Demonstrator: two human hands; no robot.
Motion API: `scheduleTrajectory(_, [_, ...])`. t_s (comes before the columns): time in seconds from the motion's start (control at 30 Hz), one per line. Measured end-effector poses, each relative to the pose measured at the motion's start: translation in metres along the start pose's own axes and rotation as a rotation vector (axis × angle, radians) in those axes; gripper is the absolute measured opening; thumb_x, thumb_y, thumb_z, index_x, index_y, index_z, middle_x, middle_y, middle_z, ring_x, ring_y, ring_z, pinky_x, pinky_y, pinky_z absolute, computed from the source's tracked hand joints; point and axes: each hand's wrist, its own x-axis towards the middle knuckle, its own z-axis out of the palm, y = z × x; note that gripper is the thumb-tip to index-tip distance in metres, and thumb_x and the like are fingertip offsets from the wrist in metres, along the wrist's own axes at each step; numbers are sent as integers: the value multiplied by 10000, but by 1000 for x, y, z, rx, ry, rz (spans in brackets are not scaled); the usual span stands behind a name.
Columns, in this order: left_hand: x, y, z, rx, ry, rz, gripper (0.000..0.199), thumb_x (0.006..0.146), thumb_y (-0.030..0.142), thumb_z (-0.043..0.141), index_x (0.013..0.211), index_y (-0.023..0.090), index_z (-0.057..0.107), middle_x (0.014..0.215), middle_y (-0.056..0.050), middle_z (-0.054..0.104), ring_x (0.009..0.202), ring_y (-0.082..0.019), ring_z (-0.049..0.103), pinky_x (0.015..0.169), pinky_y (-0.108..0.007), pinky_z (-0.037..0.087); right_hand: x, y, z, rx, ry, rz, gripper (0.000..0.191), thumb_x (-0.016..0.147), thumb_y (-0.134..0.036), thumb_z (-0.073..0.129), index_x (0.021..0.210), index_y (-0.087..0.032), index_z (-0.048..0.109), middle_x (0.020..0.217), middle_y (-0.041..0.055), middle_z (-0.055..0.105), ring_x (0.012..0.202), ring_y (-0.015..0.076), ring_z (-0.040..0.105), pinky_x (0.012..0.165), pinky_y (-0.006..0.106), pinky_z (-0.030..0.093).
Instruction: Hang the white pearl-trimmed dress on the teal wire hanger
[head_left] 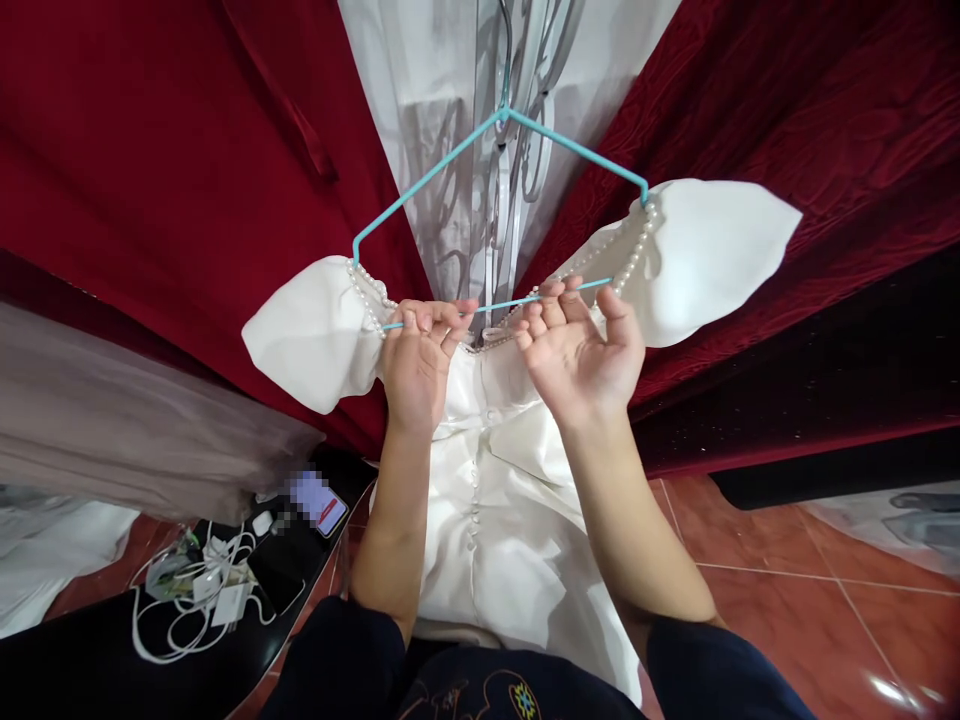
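1. My left hand (417, 365): palm toward camera, fingers half-curled at hanger (429, 180) bar; grip unclear.
2. My right hand (585, 350): palm showing, fingers loosely open at bar, thumb apart.
3. White dress (517, 560) on hanger.

left hand (418, 372), right hand (585, 362) raised, fingers (553, 308) bent

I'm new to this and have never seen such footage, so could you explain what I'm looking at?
No machine here: these are a person's bare left hand and right hand, seen by a camera worn on the head, looking forward and down. Both are at the lower bar of a turquoise hanger that carries a white dress with pearl trim; how firmly they grip is unclear. On the black table, lower left, lie a lit phone and tangled white cables.
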Motion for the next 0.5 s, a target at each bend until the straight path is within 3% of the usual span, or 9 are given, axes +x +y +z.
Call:
scheduleTrajectory(0.1, [-14,2,-7,131,28,-75,241,1036,442,571,1076,218,649,1252,-93,725,1242,-238,698,1162,-421,482,-4,4,-7,49,-35,-17,223,968,-446,547,949,-265,676,985,-19,686,725,86,590,716,254,578])
scheduleTrajectory(0.2, [-33,8,-9,334,101,-131,337,1006,493,603,1127,194,698,1185,-123,760,1109,-271,754,1062,-453,551,-11,13,-8,4,-87,-53,262,996,-478,527,950,-268,677,994,-13,657,664,80,537,663,255,554])
scheduleTrajectory(0.23, [-37,13,-8,403,137,-72,316,1009,473,601,1064,185,719,1088,-110,776,1044,-261,766,1013,-439,574,-12,16,-8,-17,-102,-60,273,1001,-489,520,946,-270,674,1000,-11,649,650,79,525,654,257,549])
scheduleTrajectory(0.3, [-39,26,-5,552,222,197,226,1003,378,627,949,188,736,944,-63,764,959,-220,754,961,-403,587,-13,19,-7,-38,-121,-71,285,1012,-495,500,934,-275,663,1006,-9,637,627,79,502,640,261,539])
scheduleTrajectory(0.4, [-18,50,-5,834,288,679,118,908,265,740,1012,209,744,1069,-48,722,1110,-222,677,1071,-430,532,-9,21,-7,-27,-115,-76,306,1029,-489,449,917,-274,635,984,-5,626,604,86,467,625,265,528])
scheduleTrajectory(0.43, [-7,56,-9,955,277,767,236,870,262,778,1096,212,735,1183,-65,694,1219,-248,628,1141,-465,483,-8,21,-7,-21,-111,-73,314,1034,-489,432,913,-272,625,973,-4,622,597,88,457,620,266,525])
scheduleTrajectory(0.5, [15,64,-21,1252,219,741,545,796,283,852,1303,221,665,1416,-99,605,1434,-308,475,1272,-526,325,-7,20,-8,-14,-108,-63,328,1039,-491,407,902,-270,607,952,-2,615,584,91,441,607,266,517])
